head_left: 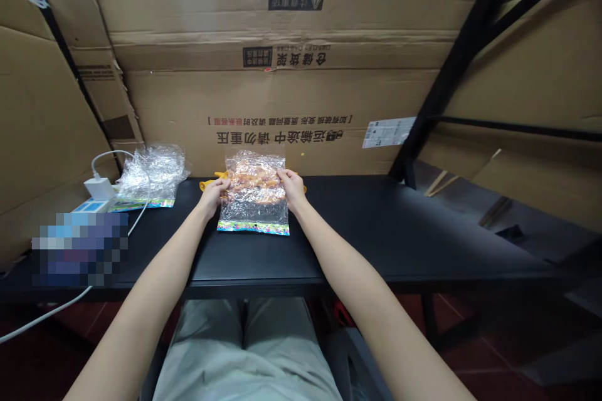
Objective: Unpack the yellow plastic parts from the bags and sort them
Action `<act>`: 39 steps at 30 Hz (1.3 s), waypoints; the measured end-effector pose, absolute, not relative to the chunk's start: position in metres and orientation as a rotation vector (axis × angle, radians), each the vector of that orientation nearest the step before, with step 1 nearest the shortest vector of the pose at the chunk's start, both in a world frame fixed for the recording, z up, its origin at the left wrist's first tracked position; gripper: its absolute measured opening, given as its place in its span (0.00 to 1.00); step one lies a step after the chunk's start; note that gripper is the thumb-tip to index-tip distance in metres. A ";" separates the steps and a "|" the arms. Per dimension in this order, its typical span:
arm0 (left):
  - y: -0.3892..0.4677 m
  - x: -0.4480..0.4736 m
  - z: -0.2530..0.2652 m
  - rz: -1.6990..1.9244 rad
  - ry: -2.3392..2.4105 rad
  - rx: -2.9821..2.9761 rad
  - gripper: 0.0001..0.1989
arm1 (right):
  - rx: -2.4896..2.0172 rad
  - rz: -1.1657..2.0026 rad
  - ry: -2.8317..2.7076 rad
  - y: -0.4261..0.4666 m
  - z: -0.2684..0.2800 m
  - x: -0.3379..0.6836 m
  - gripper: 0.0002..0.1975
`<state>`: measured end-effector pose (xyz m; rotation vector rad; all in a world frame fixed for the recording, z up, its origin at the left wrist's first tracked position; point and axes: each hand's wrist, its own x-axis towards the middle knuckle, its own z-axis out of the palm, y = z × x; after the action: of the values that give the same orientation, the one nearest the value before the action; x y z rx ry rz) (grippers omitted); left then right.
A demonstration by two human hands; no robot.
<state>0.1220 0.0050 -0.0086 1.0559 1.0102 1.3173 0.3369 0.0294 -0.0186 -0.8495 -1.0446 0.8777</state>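
A clear plastic bag (pixel 254 212) with a colourful printed strip along its near edge is in front of me at the middle of the black table. Something orange-yellow and bumpy shows through it, and yellow ends (pixel 205 186) stick out past both sides, so this thing seems to lie behind the bag. My left hand (pixel 215 194) is closed at the bag's left edge, beside the yellow end. At the right edge, my right hand (pixel 292 188) pinches the bag with thumb and fingers. Whether the hands also grip the orange-yellow thing is hidden.
More clear plastic bags (pixel 157 172) are piled at the back left. Nearby stand a white charger plug (pixel 100 188) with its cable on a power strip (pixel 91 206), and a blurred-out object (pixel 79 247). Cardboard (pixel 282 94) walls the back of the black table (pixel 399 232).
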 end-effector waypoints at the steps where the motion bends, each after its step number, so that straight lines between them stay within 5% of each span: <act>1: 0.004 0.122 -0.008 1.329 0.999 1.044 0.14 | -0.854 0.863 -1.043 0.029 -0.018 0.337 0.18; 16: 0.007 0.121 -0.014 1.464 1.058 1.134 0.22 | -0.801 0.941 -1.100 0.030 -0.024 0.337 0.20; 39: 0.010 0.119 -0.013 1.655 0.974 0.936 0.19 | -0.842 1.066 -1.124 0.022 -0.019 0.332 0.20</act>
<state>0.1187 0.0103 -0.0129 0.9356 0.9737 1.6548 0.3322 0.0217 -0.0186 -0.8423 -1.1245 1.0665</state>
